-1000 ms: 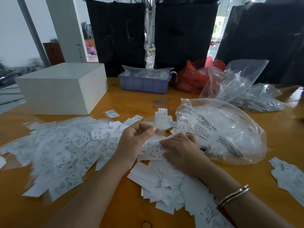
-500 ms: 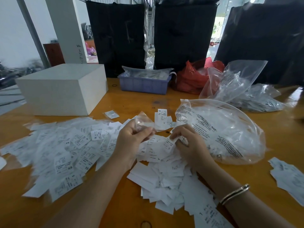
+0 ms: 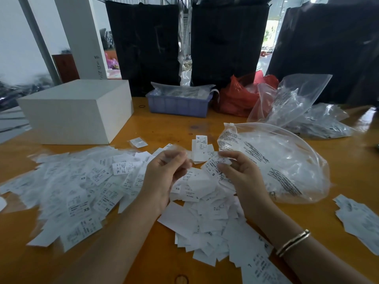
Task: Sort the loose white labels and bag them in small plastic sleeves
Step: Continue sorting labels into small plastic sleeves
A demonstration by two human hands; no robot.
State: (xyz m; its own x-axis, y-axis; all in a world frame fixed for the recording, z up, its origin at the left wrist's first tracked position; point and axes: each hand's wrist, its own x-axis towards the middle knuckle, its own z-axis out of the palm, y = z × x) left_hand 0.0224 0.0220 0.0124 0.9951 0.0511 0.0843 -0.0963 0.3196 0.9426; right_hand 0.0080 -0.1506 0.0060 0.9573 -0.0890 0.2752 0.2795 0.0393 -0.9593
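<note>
Loose labels (image 3: 78,187) are fanned print-up across the table (image 3: 348,160), likely so size marks read at a glance, with the big clear bag (image 3: 287,160) parked just right of the hands. Left hand (image 3: 164,177) pinches a small plastic sleeve (image 3: 180,154), blurred, apparently mouth toward the other hand. Right hand (image 3: 242,175) pinches an S label (image 3: 215,167) just beside it, apparently ready for insertion.

Right hand (image 3: 240,173) pinches label (image 3: 215,163) — left hand (image 3: 164,173) pinches sleeve (image 3: 178,150).
</note>
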